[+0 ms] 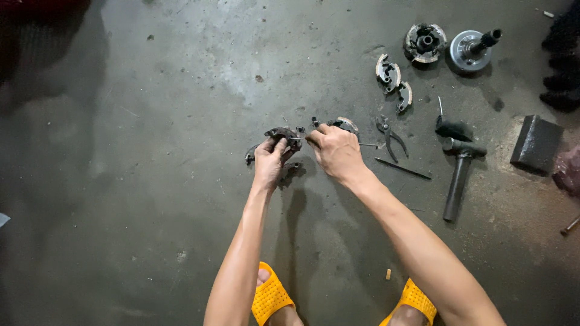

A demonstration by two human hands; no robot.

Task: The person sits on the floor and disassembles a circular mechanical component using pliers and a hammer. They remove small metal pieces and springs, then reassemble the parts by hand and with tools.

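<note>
My left hand (269,157) grips a dark curved clutch shoe (283,134) just above the concrete floor. My right hand (336,150) is closed on a thin metal rod tool (366,145), its tip pointing left into the shoe. Behind my right hand lies another curved shoe with a pale lining (347,124). A small dark part (292,171) lies on the floor right below my left hand.
Pliers (389,134), a thin rod (403,169) and a hammer (458,175) lie to the right. Two more shoes (393,79), a clutch carrier (424,42) and a round hub with a shaft (470,49) sit farther back. A dark block (535,143) is at far right. Yellow sandals (270,297) below.
</note>
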